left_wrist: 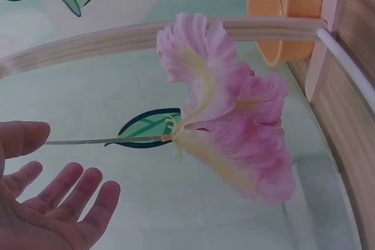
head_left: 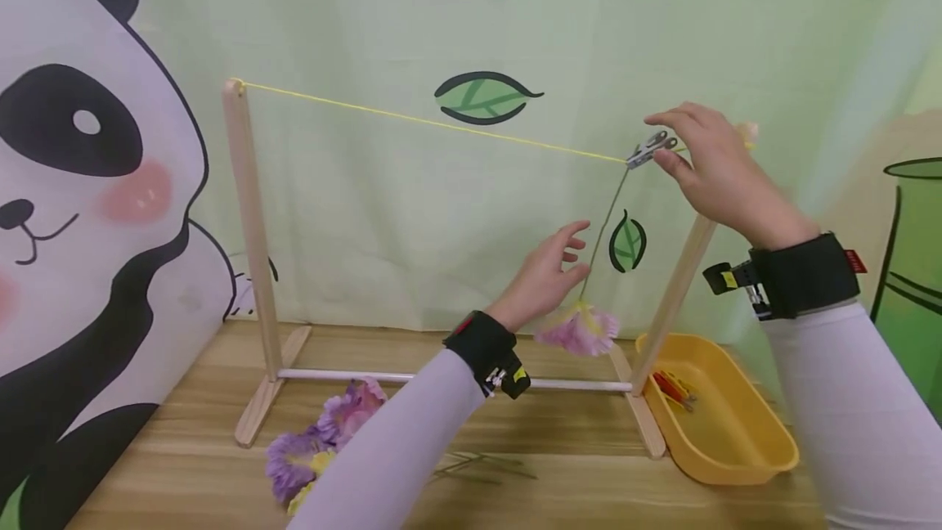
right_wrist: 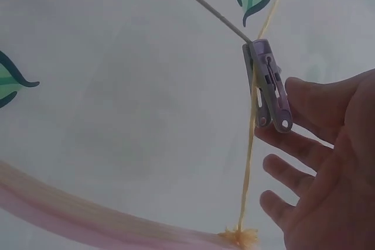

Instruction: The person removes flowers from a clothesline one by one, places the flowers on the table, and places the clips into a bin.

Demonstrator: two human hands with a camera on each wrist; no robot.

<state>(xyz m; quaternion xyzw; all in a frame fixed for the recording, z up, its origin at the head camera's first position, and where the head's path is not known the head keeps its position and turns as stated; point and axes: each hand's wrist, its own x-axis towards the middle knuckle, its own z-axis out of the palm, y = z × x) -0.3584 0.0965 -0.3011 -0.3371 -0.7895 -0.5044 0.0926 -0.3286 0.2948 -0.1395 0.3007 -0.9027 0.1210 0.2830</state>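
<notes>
A metal clothespin [head_left: 648, 150] clamps the stem of a pink artificial flower [head_left: 583, 330] to a yellow string [head_left: 412, 116]. The flower hangs head down, its petals pink with yellow streaks [left_wrist: 234, 109]. Around the clothespin's handle end, my right hand [head_left: 721, 170] has its thumb and fingers spread apart; in the right wrist view the fingertips are right at the handles of the clothespin [right_wrist: 272, 86]. Beside the hanging stem, my left hand [head_left: 540, 275] has loosely extended fingers with nothing held between them.
Two wooden posts [head_left: 253, 227] joined by a white bar [head_left: 581, 385] hold the string. Several purple and pink flowers [head_left: 294, 460] lie at the front left, partly behind my left sleeve. A yellow bin [head_left: 736, 464] at the right contains red and yellow clips [head_left: 673, 389].
</notes>
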